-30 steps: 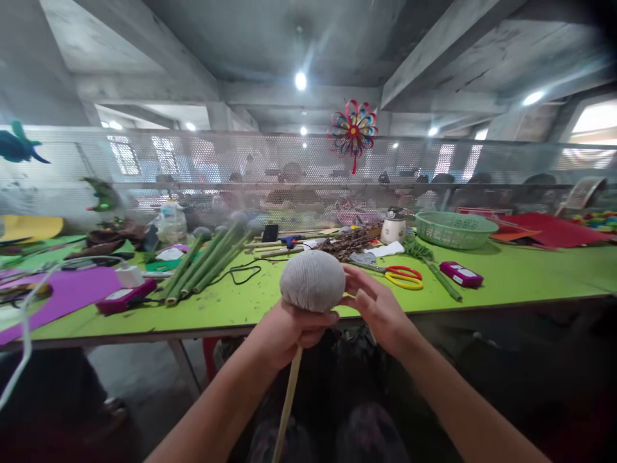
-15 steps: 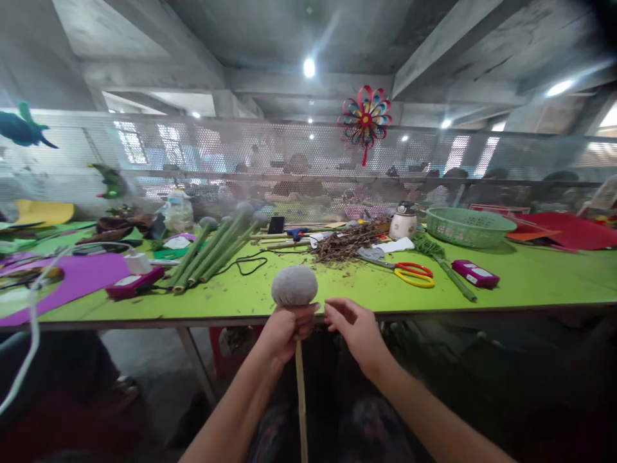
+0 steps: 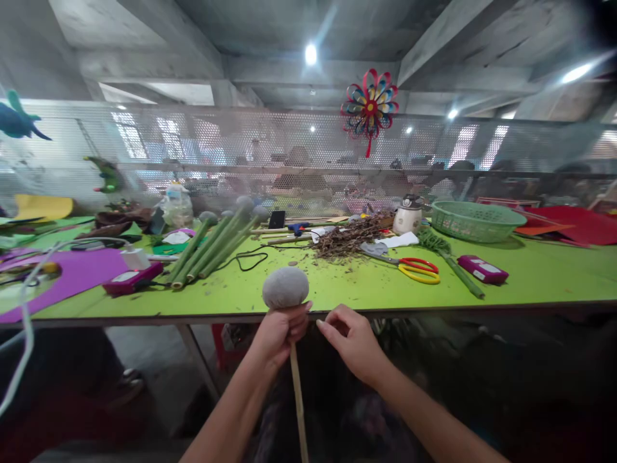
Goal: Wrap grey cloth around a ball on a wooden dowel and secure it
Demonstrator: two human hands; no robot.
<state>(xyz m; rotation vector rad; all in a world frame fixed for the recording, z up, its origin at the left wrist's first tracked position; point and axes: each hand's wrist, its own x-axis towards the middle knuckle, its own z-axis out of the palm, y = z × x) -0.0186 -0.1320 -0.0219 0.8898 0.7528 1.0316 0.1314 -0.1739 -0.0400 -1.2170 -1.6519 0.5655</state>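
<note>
My left hand [image 3: 283,331] is wrapped around a thin wooden stick [image 3: 297,399], just under the round grey cloth-covered head [image 3: 285,287] on its top. The head is smooth and slightly flattened, and it stands at the table's front edge. To its right, a short gap away, my right hand [image 3: 348,334] has its thumb and forefinger brought together in a pinch. Whatever may be between those fingertips is too small to make out. Below my left hand the stick slants down toward my lap.
On the green table [image 3: 241,299] lie several green stems with grey heads [image 3: 212,247], scissors [image 3: 417,269], dry twigs [image 3: 351,238], and two purple boxes, one at left [image 3: 132,278] and one at right [image 3: 482,269]. A green basket [image 3: 477,222] and a white jar [image 3: 406,217] stand behind.
My left hand and the grey head have shifted slightly left in view. My right hand has dropped a little, its fingers curled. The camera view has tilted slightly.
</note>
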